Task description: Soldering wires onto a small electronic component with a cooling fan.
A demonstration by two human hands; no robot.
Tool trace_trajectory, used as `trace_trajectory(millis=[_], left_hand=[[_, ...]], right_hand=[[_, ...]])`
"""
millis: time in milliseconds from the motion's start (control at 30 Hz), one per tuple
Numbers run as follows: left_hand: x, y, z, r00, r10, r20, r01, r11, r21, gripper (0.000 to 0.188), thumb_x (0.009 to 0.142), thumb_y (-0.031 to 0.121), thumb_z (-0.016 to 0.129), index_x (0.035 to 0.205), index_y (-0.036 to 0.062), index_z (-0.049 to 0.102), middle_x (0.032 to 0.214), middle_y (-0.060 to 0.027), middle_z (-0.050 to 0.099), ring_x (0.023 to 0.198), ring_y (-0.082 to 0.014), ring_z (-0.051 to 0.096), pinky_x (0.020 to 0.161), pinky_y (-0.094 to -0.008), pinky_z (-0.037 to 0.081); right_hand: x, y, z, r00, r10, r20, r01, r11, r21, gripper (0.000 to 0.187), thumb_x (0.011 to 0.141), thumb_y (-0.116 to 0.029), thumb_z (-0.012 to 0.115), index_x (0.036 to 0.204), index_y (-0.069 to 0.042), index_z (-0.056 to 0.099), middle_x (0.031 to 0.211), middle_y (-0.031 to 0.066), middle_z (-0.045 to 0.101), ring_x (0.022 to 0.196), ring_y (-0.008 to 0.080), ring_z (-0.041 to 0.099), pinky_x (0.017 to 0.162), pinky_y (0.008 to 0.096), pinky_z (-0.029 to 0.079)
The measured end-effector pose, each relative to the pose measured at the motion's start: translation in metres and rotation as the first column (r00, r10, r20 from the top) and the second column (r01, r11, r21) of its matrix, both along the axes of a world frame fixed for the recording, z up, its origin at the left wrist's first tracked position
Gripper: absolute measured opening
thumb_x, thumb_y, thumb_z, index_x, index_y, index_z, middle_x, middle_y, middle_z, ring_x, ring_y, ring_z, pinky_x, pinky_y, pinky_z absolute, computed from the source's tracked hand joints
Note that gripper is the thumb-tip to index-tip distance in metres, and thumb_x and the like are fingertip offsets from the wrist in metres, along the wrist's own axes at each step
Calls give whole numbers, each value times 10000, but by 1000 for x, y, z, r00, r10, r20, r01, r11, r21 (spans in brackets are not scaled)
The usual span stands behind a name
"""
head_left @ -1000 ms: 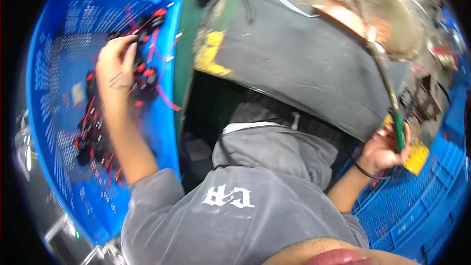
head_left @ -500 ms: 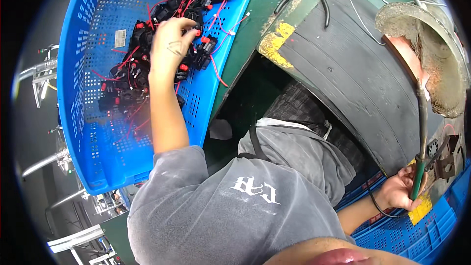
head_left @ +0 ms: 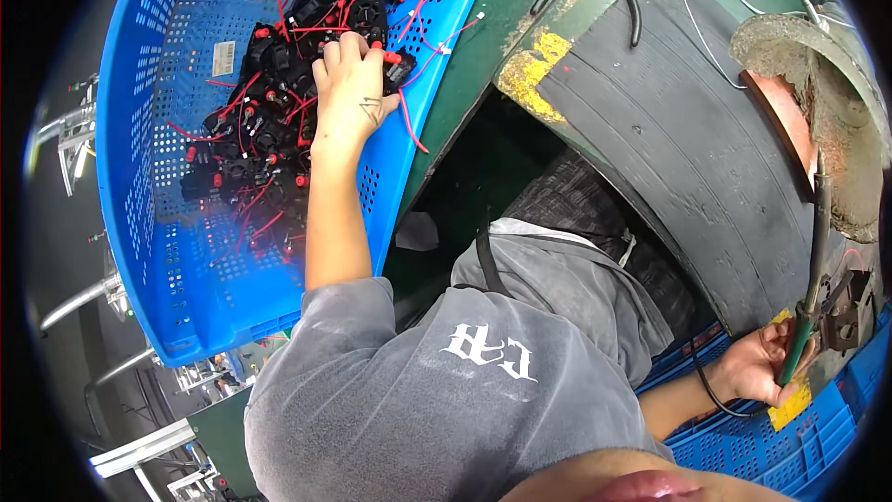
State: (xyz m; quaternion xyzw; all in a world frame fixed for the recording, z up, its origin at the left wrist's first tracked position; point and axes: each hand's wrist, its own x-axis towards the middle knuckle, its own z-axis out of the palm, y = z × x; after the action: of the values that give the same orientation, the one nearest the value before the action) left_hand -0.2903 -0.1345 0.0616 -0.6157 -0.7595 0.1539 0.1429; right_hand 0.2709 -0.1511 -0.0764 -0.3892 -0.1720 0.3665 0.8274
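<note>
From my remote seat I see the left hand (head_left: 351, 98) palm down inside the blue basket (head_left: 232, 330), near its right wall. The fingers curl over the heap and the thumb stands out to the side, so the hand is partly open; I cannot tell whether the hidden fingertips have hold of anything.

The nearest black part (head_left: 401, 72), with a red cap, lies just beside the fingers, between them and the basket's right wall. The hand hides too much of it for me to read its long axis. The left hand is clearly the nearer one; its forearm reaches up over the basket's near end, wrist almost straight.

Well right of the basket, the right hand (head_left: 754, 367) has its fingers wrapped round the green handle of a soldering iron (head_left: 796, 353), whose shaft runs up toward a metal hood (head_left: 850, 204). A grey desk (head_left: 650, 121) stretches between.
</note>
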Motion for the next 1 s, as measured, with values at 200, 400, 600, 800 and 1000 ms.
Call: trace_trajectory(millis=[200,400,600,800,1000], left_hand=[[-13,-3,5,941,-97,325,72,993,89,591,537,170,851,1102,129,681,1127,-101,503,1129,-328,465,988,-447,378],[-8,2,17,421,-98,902,-110,981,158,602,659,173,814,1195,29,581,1175,-98,621,1060,-201,582,956,-341,461],[56,25,-4,-561,-236,794,-59,968,246,587,864,192,716,1347,-50,487,1284,-267,603,1126,-355,654,998,-431,509],[117,55,-55,-939,49,340,85,992,90,769,908,366,693,1514,61,332,1306,-282,545,1066,-338,635,911,-422,550],[173,67,-61,-908,172,383,213,975,67,708,935,352,627,1485,-13,370,1360,-312,529,1049,-325,643,890,-400,538]], right_hand=[[6,-1,-14,995,74,-62,-74,997,-1,700,810,-564,639,1189,24,663,1118,212,694,994,307,660,814,349,498],[12,0,-20,995,82,-56,-83,997,-6,743,819,-619,588,1204,13,665,1107,238,692,978,307,656,730,322,473],[8,0,-17,976,210,-58,-205,975,84,694,845,-516,529,1248,39,638,1115,270,651,880,298,600,683,326,474],[-6,4,-17,977,198,-73,-197,980,12,709,892,-576,476,1287,-5,619,1096,249,665,869,286,605,690,330,475],[-18,5,-4,985,159,-59,-159,987,16,703,912,-583,450,1261,2,623,1029,250,692,803,283,644,641,340,488]])
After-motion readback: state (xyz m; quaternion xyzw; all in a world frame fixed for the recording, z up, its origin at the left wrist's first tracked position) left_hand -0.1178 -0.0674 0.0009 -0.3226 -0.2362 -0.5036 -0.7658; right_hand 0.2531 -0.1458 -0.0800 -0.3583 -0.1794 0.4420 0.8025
